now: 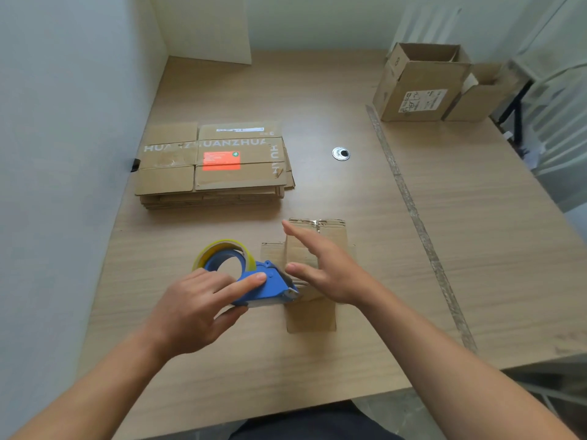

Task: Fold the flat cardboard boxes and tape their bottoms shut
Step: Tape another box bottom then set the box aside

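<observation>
A small cardboard box (313,314) stands on the wooden table (444,249) in front of me with its flaps folded. My left hand (193,308) grips a blue tape dispenser (254,282) holding a yellowish tape roll, its nose at the box's left side. My right hand (324,268) hovers flat over the box top, fingers straight and spread. A stack of flat cardboard boxes (212,166) lies at the left, the top one bearing an orange label.
Two assembled boxes (419,84) stand at the far right corner. A metal cable grommet (340,153) sits mid-table. A strip of tape (419,230) runs along the table's right part. The wall borders the table's left side. A cardboard sheet (206,27) leans at the back.
</observation>
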### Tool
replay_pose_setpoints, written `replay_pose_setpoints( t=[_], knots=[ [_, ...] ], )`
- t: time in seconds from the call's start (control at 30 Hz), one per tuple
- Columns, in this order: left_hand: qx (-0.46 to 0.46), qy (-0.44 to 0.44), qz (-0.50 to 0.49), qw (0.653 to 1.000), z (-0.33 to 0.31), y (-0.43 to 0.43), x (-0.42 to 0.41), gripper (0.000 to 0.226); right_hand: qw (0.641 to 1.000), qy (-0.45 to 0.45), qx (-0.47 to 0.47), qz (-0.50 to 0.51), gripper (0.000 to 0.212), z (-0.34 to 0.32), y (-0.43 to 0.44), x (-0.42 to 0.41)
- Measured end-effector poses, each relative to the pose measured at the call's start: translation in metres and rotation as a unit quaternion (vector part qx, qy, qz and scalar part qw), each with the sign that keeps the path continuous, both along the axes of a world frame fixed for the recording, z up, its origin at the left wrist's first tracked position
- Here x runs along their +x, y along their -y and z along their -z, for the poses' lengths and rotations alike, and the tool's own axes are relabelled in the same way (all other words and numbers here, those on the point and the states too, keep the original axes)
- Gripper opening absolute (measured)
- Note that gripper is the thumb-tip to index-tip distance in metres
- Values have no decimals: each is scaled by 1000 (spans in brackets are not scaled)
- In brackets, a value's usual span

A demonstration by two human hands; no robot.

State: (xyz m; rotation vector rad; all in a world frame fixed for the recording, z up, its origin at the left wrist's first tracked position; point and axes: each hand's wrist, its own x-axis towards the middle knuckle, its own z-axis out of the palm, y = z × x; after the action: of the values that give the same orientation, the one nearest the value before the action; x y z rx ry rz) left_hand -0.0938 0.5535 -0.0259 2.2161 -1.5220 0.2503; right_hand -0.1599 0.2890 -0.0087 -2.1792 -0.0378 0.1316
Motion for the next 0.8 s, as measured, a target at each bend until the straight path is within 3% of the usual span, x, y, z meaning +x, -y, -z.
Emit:
replay_pose_setpoints(
  t=[0.13,0.17,0.27,0.33,0.43,0.53,0.7,0.8],
  knots=[
    [-9,7,6,1000,-3,1,3,52,999,28,-25,33,10,3,-1,9],
    [-9,3,5,1000,-3,0,3,53,998,35,-29,40,8,4,0,9],
    [1,-40,2,999,-3,-2,5,57,998,44,-39,34,13,5,2,6],
    [48,-120,-12,992,-9,-1,9,62,998,29,-30,44,14,4,6,2],
    [152,-268,-20,951,-21,5,18,66,997,2,-26,67,16,4,12,-5],
    [182,-340,-3,923,-32,20,30,65,996,-1,-21,89,18,3,16,-12],
    [220,-439,-17,871,-46,12,50,64,961,-2,117,250,21,-3,58,-44],
    [250,-468,-15,847,-52,10,57,65,949,-69,149,269,20,8,69,-71]
  ],
)
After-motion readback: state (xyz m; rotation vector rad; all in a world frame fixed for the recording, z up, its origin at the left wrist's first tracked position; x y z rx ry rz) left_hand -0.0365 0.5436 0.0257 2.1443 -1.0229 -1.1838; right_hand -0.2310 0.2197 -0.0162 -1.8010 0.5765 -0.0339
